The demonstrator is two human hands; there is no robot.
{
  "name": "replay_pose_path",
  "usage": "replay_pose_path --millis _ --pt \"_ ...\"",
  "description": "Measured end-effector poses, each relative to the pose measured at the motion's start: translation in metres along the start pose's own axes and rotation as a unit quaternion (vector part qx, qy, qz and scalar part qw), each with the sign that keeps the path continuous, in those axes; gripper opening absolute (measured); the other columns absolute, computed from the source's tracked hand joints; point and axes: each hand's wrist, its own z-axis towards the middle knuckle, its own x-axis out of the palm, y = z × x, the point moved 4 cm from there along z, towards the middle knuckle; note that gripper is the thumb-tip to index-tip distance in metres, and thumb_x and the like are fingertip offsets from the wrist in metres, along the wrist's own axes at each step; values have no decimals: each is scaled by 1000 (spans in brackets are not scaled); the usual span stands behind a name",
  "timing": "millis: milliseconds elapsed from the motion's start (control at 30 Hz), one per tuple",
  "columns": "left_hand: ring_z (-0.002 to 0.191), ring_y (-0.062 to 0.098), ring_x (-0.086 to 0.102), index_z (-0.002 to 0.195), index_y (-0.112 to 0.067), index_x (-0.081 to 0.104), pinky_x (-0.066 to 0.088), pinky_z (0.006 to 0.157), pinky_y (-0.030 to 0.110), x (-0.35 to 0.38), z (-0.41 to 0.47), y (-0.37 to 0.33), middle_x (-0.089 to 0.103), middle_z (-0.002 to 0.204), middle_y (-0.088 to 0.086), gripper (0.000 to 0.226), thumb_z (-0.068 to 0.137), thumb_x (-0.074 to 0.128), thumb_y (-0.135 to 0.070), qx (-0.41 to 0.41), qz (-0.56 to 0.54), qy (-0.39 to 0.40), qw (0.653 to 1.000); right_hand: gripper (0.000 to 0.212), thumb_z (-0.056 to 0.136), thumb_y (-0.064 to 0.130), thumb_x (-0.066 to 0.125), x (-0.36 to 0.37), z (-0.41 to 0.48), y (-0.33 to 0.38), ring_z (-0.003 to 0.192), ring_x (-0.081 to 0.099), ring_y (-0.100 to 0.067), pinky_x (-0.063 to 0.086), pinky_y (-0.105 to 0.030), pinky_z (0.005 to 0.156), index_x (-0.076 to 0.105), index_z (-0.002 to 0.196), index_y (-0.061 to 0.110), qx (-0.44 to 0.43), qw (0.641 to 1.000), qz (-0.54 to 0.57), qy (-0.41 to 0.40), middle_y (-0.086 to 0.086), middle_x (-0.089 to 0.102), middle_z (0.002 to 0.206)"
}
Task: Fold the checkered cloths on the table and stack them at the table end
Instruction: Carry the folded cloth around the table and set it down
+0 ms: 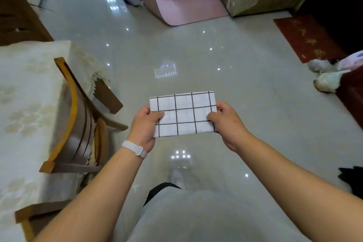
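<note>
One checkered cloth (pixel 183 114), white with thin black lines, is folded into a small flat shape. Two hands hold it up in the air over the shiny floor (pixel 216 61), well apart from the desk (pixel 23 88) on the left.

The left hand (pixel 143 127) pinches the cloth's left edge, with its fingers (pixel 157 115) curled round it. The right hand (pixel 228 125) pinches the right edge the same way. One white band (pixel 134 148) sits on the left wrist.

One wooden chair (pixel 78 120) is pushed up against the desk. One red mat (pixel 306 39) lies far off on the floor, and its gold marks are too blurry to read.
</note>
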Motion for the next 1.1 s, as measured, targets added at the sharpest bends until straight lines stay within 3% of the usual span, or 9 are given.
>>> replay_pose_path --millis 200,367,500,600,767,1033,1100 --pt "95 36 66 101 -7 64 55 84 51 -22 61 -59 69 105 20 22 87 53 6 21 -17 -22 999 23 84 0 51 51 59 43 78 65 -20 51 -37 69 60 99 15 -13 1000 0 15 -6 70 93" --pt "90 33 68 105 -5 63 57 77 47 -32 99 -90 69 105 21 23 86 55 5 32 -18 -33 999 23 85 -2 50 77 104 76 77 67 -17 53 -32 66 60 97 15 -23 999 6 34 -2 71 91" --pt "84 31 68 99 -9 63 58 68 41 -31 132 -116 69 97 17 20 87 54 5 38 -18 -59 997 21 85 -1 51 95 148 100 78 67 -18 53 -35 69 60 97 13 -31 998 1 52 -3 71 91" --pt "91 34 67 105 -5 62 57 77 49 -26 163 -136 69 103 20 22 87 54 5 41 -20 -73 996 19 85 -1 51 105 187 116 78 66 -19 53 -37 70 60 96 13 -30 997 3 73 -7 71 92" --pt "84 30 67 92 -12 65 55 79 49 -10 228 -170 71 91 12 22 86 54 7 50 -19 -106 993 24 78 6 54 119 269 144 80 67 -24 53 -42 71 62 100 11 -16 994 0 108 -14 72 99" --pt "75 28 67 95 -16 64 53 47 31 32 304 -243 71 88 8 25 88 52 4 45 -43 -154 986 21 73 11 56 136 387 229 92 69 -34 56 -56 84 63 92 19 -31 986 -45 157 -10 72 95" --pt "82 28 69 94 -16 64 59 60 40 36 320 -259 72 90 7 26 89 51 6 60 -52 -168 983 19 78 6 56 144 409 251 89 69 -31 55 -55 83 63 92 17 -51 983 -56 169 -10 72 94"
